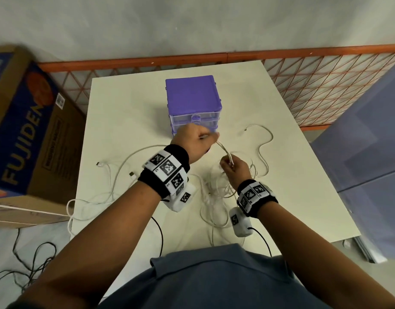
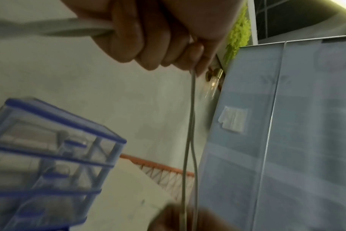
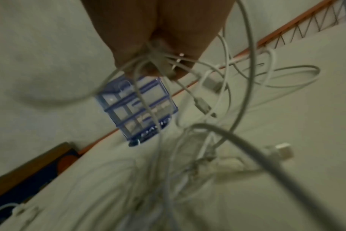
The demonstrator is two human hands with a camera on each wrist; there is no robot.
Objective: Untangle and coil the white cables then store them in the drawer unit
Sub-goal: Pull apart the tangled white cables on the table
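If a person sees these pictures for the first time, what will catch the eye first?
First the tangle of white cables spread over the near half of the white table, with both hands lifting strands out of it: the left hand and the right hand. Behind them stands the purple drawer unit, its drawers closed.

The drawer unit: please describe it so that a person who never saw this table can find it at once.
Look at the white table and go to its far side, just past the two hands working the white cables. The drawer unit stands there, a small box. Only it is coloured: purple top and frame, clear stacked drawers.
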